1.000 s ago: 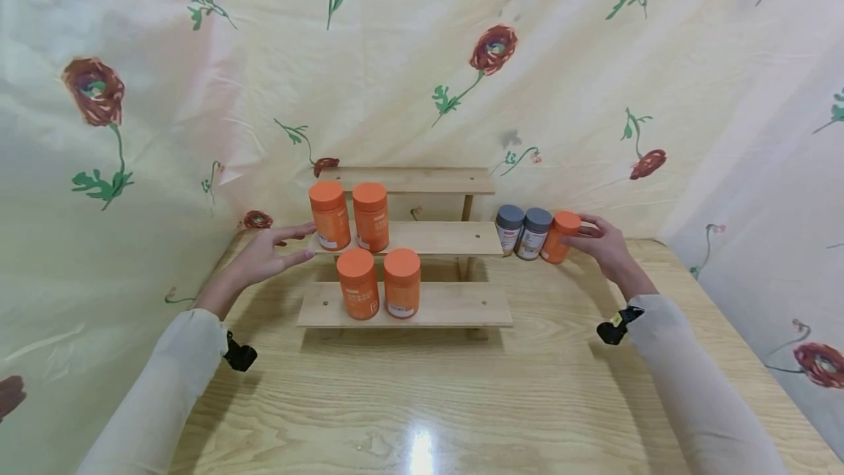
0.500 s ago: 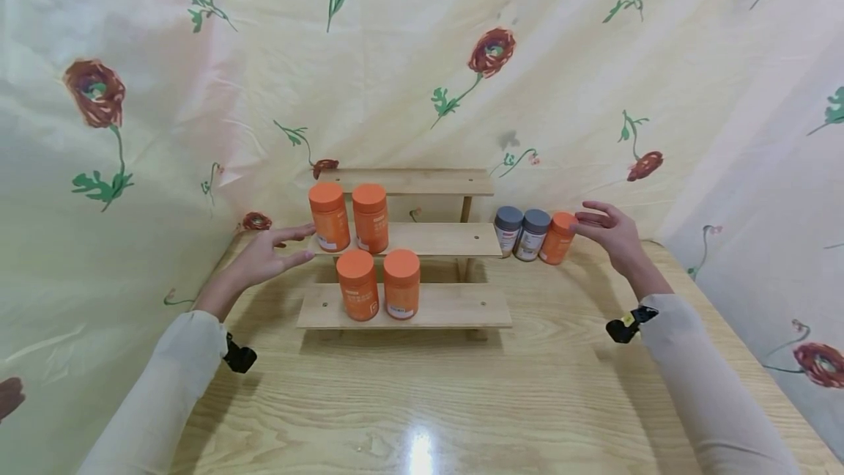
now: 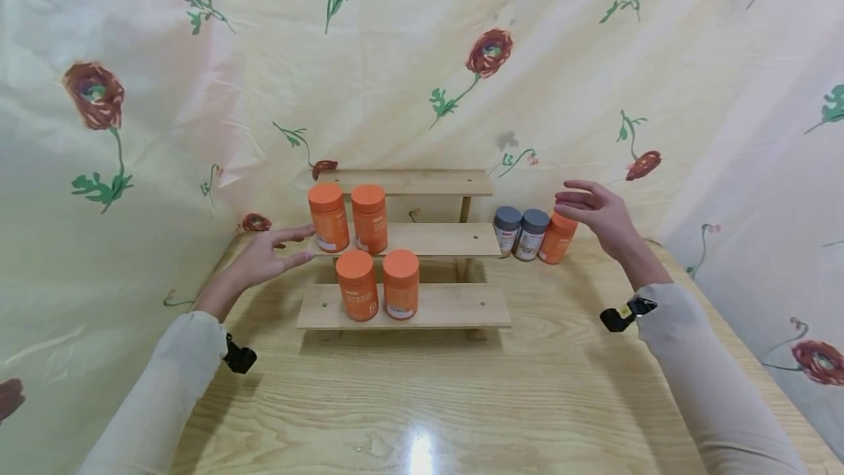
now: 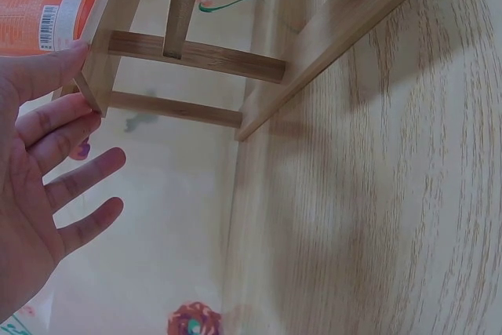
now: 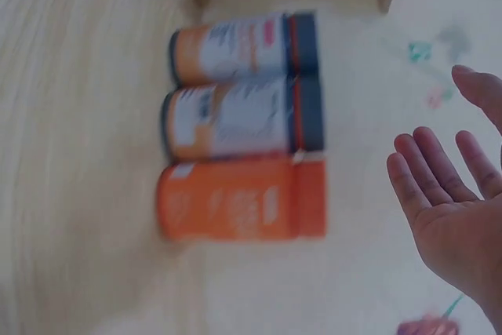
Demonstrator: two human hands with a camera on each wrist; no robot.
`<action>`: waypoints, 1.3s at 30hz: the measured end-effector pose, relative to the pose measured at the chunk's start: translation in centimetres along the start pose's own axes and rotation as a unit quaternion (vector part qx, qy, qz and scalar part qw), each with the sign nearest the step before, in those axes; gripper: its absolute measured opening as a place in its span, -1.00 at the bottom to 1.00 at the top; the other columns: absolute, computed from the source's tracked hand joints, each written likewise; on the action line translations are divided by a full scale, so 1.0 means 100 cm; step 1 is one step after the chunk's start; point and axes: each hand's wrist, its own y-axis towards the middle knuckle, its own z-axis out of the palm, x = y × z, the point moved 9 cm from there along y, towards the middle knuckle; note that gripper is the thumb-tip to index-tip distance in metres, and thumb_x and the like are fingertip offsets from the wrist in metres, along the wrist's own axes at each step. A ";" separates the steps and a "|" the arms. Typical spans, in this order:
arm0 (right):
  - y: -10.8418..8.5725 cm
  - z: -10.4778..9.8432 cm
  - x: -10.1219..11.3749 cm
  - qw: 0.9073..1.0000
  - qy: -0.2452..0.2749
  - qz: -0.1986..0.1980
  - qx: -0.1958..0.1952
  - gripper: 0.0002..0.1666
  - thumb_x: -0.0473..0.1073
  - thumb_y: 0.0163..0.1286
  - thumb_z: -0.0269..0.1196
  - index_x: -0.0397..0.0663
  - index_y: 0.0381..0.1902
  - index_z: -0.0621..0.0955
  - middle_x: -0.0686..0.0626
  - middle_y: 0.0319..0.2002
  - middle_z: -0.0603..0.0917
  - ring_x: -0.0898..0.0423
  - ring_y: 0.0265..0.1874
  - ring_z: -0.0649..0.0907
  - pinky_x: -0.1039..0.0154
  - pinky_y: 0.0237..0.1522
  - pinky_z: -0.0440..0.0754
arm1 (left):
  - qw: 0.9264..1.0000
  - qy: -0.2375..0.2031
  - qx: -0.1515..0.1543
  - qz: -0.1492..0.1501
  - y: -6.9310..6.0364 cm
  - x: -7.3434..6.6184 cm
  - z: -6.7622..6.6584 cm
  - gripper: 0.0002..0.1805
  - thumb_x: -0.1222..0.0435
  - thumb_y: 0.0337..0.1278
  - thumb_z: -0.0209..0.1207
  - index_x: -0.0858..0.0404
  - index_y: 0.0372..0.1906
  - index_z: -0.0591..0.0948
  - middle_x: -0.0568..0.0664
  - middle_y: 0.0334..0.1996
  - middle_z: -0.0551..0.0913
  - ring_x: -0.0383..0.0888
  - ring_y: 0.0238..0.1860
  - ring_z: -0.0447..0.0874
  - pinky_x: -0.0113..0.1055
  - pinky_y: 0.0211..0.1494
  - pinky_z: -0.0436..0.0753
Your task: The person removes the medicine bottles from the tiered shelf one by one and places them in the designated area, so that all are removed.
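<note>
My left hand [image 3: 258, 259] is at the left end of a three-tier wooden display rack [image 3: 442, 239]. In the left wrist view its thumb and first fingers touch the board's end, with the other fingers spread. Two orange jars stand on the middle tier, left [image 3: 331, 226] and right [image 3: 371, 227]. Another pair is on the bottom tier, a left jar [image 3: 358, 295] and a right jar [image 3: 401, 293]. My right hand [image 3: 603, 220] hovers above and beside a third-in-row orange jar [image 3: 555, 244], holding nothing. In the right wrist view its fingers are extended, apart from that jar [image 5: 235, 200].
Two grey-lidded jars, one by the rack [image 3: 506, 232] and one in the middle [image 3: 530, 237], stand in a row with the orange jar. Flowered cloth [image 3: 395, 94] hangs behind the wooden table [image 3: 369, 402] and along its sides.
My right hand has let go of the orange jar at the row's right end, moved off it and risen. The left hand stays at the rack's end.
</note>
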 end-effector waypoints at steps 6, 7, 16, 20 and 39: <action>0.003 0.038 0.031 0.999 -0.016 -0.023 0.041 -0.39 -0.29 0.37 0.38 -0.06 0.34 0.49 0.02 0.09 0.74 0.30 -0.05 0.76 0.44 0.00 0.71 | 1.000 -0.003 0.002 -0.006 -0.001 0.000 0.001 -0.34 0.05 0.38 0.25 0.20 0.48 0.43 0.13 0.49 0.40 0.25 0.43 0.39 0.30 0.39 0.38; 0.004 0.045 0.035 0.998 -0.023 -0.028 0.048 -0.39 -0.28 0.37 0.37 -0.05 0.35 0.49 0.01 0.10 0.73 0.30 -0.04 0.75 0.44 0.01 0.70 | 1.000 -0.005 0.002 -0.007 -0.001 -0.001 0.001 -0.34 0.05 0.38 0.25 0.20 0.48 0.43 0.13 0.49 0.40 0.25 0.43 0.39 0.30 0.40 0.38; 0.007 0.112 0.063 0.987 -0.080 -0.072 0.122 -0.38 -0.21 0.37 0.40 -0.05 0.36 0.50 -0.24 0.23 0.65 0.22 0.07 0.72 0.41 0.07 0.67 | 1.000 -0.003 -0.001 -0.002 -0.001 -0.001 0.000 -0.34 0.05 0.37 0.25 0.21 0.47 0.43 0.14 0.48 0.42 0.25 0.42 0.41 0.32 0.38 0.38; 0.007 0.141 0.073 0.981 -0.072 -0.084 0.160 -0.33 -0.23 0.38 0.39 -0.14 0.39 0.46 -0.27 0.24 0.64 0.14 0.11 0.71 0.36 0.08 0.69 | 1.000 -0.003 -0.002 -0.001 -0.001 -0.001 -0.001 -0.33 0.05 0.37 0.25 0.21 0.47 0.44 0.14 0.48 0.42 0.25 0.42 0.41 0.32 0.38 0.38; 0.019 0.235 0.073 0.965 -0.026 -0.049 0.256 -0.33 -0.29 0.36 0.36 -0.27 0.39 0.44 -0.26 0.21 0.66 0.00 0.13 0.71 0.13 0.18 0.69 | 1.000 -0.001 -0.004 0.003 0.000 -0.001 0.000 -0.33 0.02 0.37 0.25 0.20 0.47 0.44 0.12 0.49 0.40 0.24 0.42 0.41 0.32 0.38 0.39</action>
